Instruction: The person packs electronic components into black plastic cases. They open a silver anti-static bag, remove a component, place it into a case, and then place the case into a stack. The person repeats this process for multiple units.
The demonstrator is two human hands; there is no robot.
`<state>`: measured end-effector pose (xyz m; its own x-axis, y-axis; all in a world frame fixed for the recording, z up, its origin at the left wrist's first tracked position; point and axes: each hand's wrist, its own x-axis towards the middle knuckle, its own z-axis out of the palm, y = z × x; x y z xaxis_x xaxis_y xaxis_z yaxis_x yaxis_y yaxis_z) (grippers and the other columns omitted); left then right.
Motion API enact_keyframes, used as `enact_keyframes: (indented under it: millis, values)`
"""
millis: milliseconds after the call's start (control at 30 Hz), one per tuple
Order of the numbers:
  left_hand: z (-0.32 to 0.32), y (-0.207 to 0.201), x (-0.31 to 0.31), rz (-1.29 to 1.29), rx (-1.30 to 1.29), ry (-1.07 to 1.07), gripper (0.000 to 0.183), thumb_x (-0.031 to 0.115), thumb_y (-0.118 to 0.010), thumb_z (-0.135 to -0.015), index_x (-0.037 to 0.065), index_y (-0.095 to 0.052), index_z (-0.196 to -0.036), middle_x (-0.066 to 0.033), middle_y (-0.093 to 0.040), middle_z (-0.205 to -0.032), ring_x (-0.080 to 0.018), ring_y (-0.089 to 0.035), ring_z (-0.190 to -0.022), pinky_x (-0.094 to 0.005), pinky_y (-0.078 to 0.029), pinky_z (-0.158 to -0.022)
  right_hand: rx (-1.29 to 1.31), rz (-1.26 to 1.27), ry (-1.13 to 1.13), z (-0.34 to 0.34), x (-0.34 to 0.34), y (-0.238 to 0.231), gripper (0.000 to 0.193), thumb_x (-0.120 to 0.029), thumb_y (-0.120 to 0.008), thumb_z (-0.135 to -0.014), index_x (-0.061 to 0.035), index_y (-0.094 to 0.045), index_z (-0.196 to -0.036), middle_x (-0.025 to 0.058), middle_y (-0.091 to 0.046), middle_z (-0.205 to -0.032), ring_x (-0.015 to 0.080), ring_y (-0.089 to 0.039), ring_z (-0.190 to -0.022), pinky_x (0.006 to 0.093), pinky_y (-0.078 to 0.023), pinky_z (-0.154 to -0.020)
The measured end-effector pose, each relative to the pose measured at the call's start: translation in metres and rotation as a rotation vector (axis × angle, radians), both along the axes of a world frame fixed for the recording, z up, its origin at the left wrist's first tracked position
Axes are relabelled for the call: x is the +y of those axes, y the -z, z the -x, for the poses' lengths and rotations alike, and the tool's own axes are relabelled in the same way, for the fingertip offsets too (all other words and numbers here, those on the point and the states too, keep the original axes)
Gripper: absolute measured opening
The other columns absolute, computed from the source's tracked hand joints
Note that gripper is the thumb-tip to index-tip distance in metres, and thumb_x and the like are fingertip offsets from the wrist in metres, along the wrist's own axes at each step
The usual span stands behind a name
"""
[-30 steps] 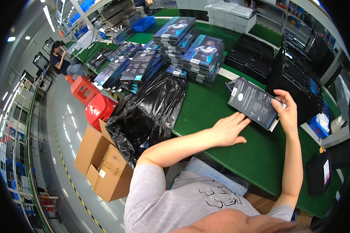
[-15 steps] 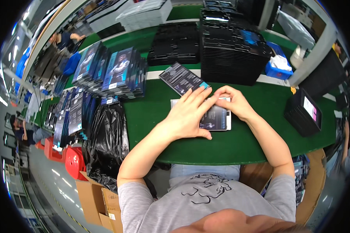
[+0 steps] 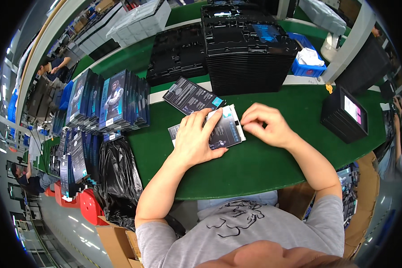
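Observation:
A flat dark printed carton [image 3: 226, 132] with white edges lies tilted on the green table. Across its left part rests my left hand [image 3: 194, 138], fingers spread, hiding much of the printed face. My right hand [image 3: 268, 127] is at the carton's right end, thumb and forefinger pinched close to its white end edge. Whether anything is between those fingertips cannot be made out. Just beyond the left hand lies a second dark carton [image 3: 192, 96], its printed side up.
Stacked printed cartons [image 3: 116, 100] stand at the left, above a black plastic bag [image 3: 118, 167]. Tall piles of black trays [image 3: 248, 67] rise at the back. A blue bin [image 3: 309, 70] with white cloth and a stack of black boxes [image 3: 344, 116] stand on the right.
The carton has turned on the table, and more of its printed face shows. My right hand has shifted from over its far edge to its right end. The head view has swung too.

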<state>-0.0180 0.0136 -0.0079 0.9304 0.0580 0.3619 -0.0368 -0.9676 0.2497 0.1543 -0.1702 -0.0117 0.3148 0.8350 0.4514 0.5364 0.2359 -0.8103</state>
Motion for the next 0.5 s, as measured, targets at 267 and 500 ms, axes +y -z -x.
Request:
enact_keyframes:
  millis: [267,500]
  values:
    - [-0.001,-0.003,0.000,-0.007,-0.088,0.053,0.101,0.034,-0.088,-0.050,0.010,-0.046,-0.140,-0.0140,-0.051,-0.131,-0.0351,-0.052,-0.115,-0.0465,-0.040,-0.098,0.360,0.263,0.104,-0.003,0.008,0.028,0.008,-0.006,-0.071,-0.085,-0.0009,-0.066,-0.089,0.0003,-0.065,-0.078,0.0040,-0.056,-0.066,0.0220,-0.047,-0.059]
    - [-0.001,0.002,0.001,-0.025,-0.134,0.133,0.099,0.031,-0.088,-0.049,0.012,-0.049,-0.138,-0.0169,-0.051,-0.133,-0.0351,-0.053,-0.116,-0.0485,-0.040,-0.098,0.574,0.304,-0.016,-0.004,0.008,0.030,0.011,-0.008,-0.073,-0.086,-0.0015,-0.064,-0.087,-0.0004,-0.064,-0.079,0.0037,-0.058,-0.070,0.0201,-0.048,-0.063]
